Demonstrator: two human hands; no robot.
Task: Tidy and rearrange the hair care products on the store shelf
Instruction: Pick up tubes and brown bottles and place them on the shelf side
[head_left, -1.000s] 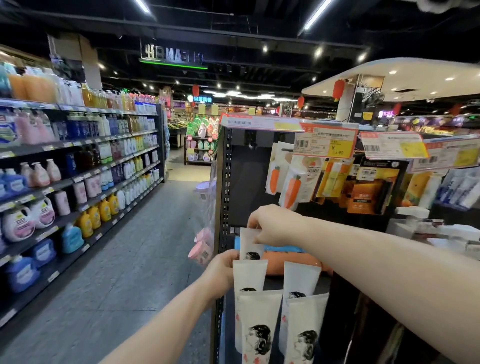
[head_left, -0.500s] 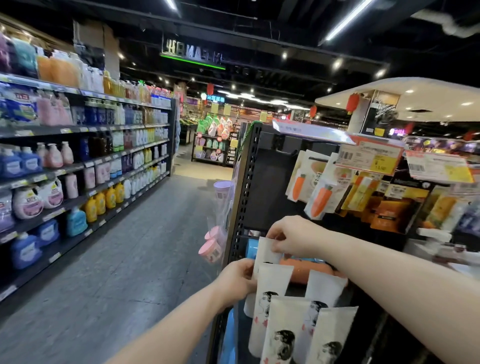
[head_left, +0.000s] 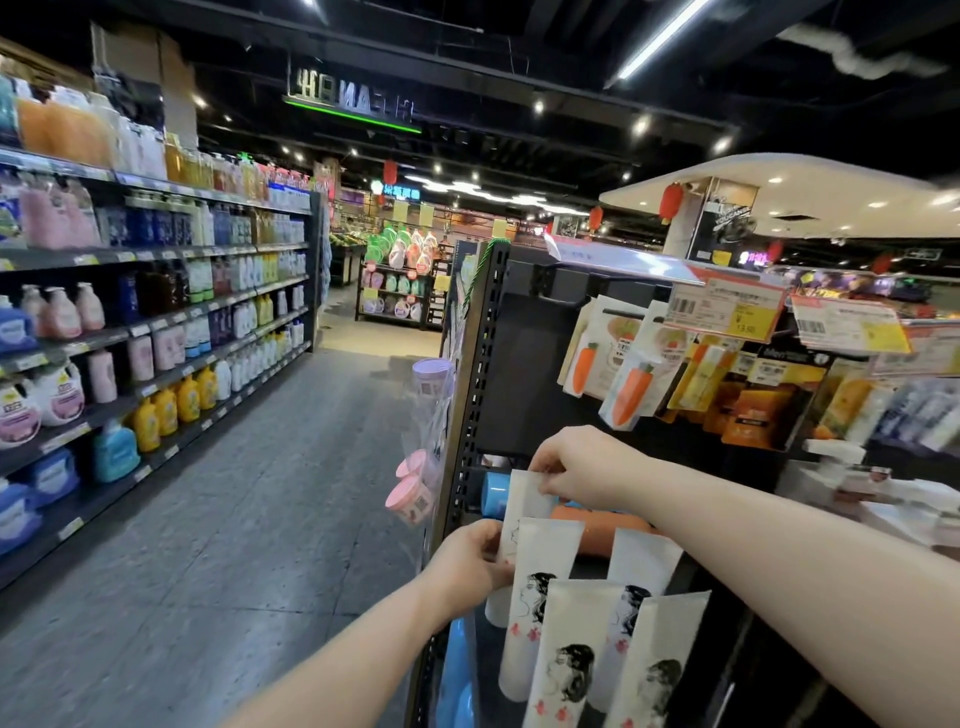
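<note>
Running along the left of the aisle, long shelves (head_left: 156, 249) carry bottles. Across the aisle stands a black perforated rack (head_left: 480, 364) with hanging goods. Low on this rack hang white sachets (head_left: 571, 649) printed with a woman's head, overlapping in rows. The right hand (head_left: 582, 462) has its grip closed on the top edge of the rearmost sachet (head_left: 524, 499). The left hand (head_left: 467, 566) has its grip closed on the left edge of the same sachet.

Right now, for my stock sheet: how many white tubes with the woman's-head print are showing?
5 white tubes: the back tube, pinched by left hand and right hand; two in the middle; two in front. Others may hide behind.
</note>
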